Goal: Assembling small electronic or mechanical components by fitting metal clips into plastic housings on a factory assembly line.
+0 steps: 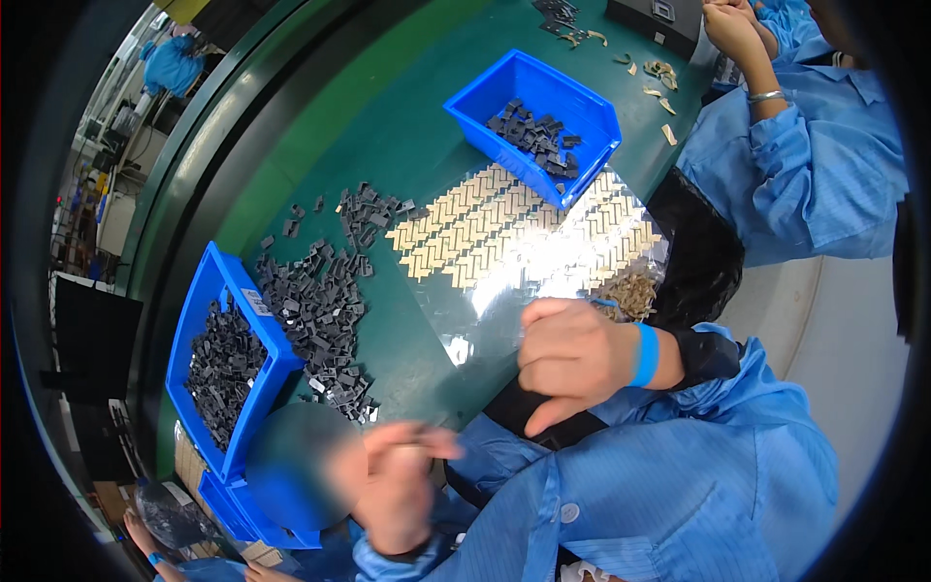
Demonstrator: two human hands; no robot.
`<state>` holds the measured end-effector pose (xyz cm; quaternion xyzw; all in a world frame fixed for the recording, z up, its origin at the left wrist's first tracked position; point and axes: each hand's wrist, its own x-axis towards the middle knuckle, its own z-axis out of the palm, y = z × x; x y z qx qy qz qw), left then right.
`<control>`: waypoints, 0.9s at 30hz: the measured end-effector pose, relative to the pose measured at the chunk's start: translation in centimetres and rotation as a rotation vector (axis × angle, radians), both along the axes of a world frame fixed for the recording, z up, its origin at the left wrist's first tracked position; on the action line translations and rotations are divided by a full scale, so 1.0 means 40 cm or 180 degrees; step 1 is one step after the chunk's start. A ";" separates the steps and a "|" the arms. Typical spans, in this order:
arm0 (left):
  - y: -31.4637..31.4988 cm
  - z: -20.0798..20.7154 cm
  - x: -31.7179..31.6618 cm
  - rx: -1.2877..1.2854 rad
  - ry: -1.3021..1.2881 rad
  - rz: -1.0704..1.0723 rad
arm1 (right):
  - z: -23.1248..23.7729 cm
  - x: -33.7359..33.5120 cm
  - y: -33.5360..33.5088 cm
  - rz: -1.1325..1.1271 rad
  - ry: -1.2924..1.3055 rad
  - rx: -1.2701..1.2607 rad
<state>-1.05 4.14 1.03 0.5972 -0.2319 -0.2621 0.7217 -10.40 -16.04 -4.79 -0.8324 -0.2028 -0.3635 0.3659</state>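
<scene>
My left hand (pixel 396 490) is raised near my body, right of the nearer blue bin, and smeared by motion. Its fingers look drawn together at the tips; anything between them is too blurred to name. My right hand (pixel 572 359), with a blue wristband (pixel 645 355), is over the near edge of a shiny sheet. Its fingers curl under with the thumb stuck out, and the palm side is hidden. Rows of small beige strips (pixel 446 238) lie on the sheet. A heap of small dark-grey plastic parts (pixel 315 301) spreads over the green table left of it.
One blue bin (pixel 281 339) of dark parts stands at the left; another blue bin (pixel 485 126) rests over the sheet's far edge. Curled beige scraps (pixel 630 291) lie beside a black plastic bag (pixel 693 242). A co-worker's hand (pixel 732 29) is at the upper right.
</scene>
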 end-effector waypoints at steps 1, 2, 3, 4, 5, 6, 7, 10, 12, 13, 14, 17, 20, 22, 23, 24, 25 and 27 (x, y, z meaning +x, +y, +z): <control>0.012 0.020 0.061 -0.0184 -0.0656 0.0081 | 0.000 -0.014 -0.018 -0.0041 0.0010 0.0001; 0.038 0.050 0.100 -0.0195 -0.1070 0.0574 | 0.003 -0.022 -0.030 -0.0352 -0.0076 0.0095; 0.058 0.071 0.149 -0.0221 -0.1470 0.1011 | 0.005 -0.032 -0.046 -0.0721 -0.0150 0.0181; 0.104 0.085 0.214 0.0100 -0.1756 0.1350 | 0.014 -0.046 -0.068 -0.0747 -0.0148 0.0193; 0.194 0.111 0.244 0.0440 -0.2069 0.1848 | 0.037 -0.051 -0.069 -0.0853 -0.0015 0.0114; 0.214 0.124 0.274 0.1019 -0.2437 0.2060 | 0.045 -0.055 -0.078 -0.1073 0.0156 0.0031; 0.222 0.138 0.307 0.1606 -0.2799 0.2226 | 0.045 -0.059 -0.087 -0.1084 0.0162 0.0030; 0.198 0.100 0.364 0.2415 -0.3632 0.1968 | 0.031 -0.061 -0.106 -0.1601 0.0685 0.0038; 0.104 0.076 0.302 0.2455 -0.4236 0.1357 | 0.017 -0.043 -0.104 -0.1518 0.0770 -0.0038; 0.041 0.066 0.245 0.2248 -0.4051 0.0877 | 0.014 -0.031 -0.103 -0.1383 0.0853 -0.0111; -0.034 0.042 0.203 0.2282 -0.3938 0.0314 | 0.002 -0.026 -0.109 -0.1276 0.1007 -0.0197; -0.160 -0.016 0.116 0.2419 -0.4241 -0.0817 | 0.003 0.003 -0.103 -0.1154 0.1236 -0.0278; -0.245 -0.086 0.099 0.2004 -0.4208 -0.1100 | -0.012 0.005 -0.103 -0.1196 0.1326 -0.0256; -0.259 -0.115 0.102 0.1893 -0.4098 -0.1351 | -0.012 0.013 -0.095 -0.1186 0.1322 -0.0257; -0.257 -0.115 0.102 0.1896 -0.4086 -0.1333 | -0.012 0.017 -0.092 -0.1182 0.1262 -0.0296; -0.258 -0.118 0.103 0.1835 -0.4148 -0.1286 | -0.014 0.017 -0.090 -0.1213 0.1220 -0.0317; -0.259 -0.121 0.104 0.1777 -0.4211 -0.1237 | -0.015 0.019 -0.090 -0.1230 0.1239 -0.0310; -0.262 -0.124 0.107 0.1752 -0.4231 -0.1216 | -0.015 0.023 -0.095 -0.1246 0.1204 -0.0383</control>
